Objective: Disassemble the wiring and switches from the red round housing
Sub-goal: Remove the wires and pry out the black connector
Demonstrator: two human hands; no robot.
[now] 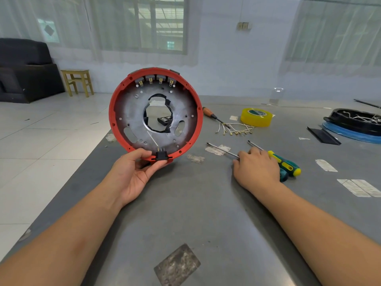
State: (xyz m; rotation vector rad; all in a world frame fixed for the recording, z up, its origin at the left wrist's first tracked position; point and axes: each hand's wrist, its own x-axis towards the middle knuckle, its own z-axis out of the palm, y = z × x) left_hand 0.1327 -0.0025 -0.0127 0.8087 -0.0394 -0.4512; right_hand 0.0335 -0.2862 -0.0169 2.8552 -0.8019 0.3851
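The grey metal table (206, 203) carries a yellow tape roll (256, 117) at two o'clock, with green-yellow-handled screwdrivers (284, 164) nearer.

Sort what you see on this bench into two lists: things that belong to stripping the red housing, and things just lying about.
Belongs to the job:
red housing, held upright by the left hand
black switch in its rim
removed wires
screwdrivers under the right hand

Lying about:
yellow tape roll
wooden-handled screwdriver
black tray
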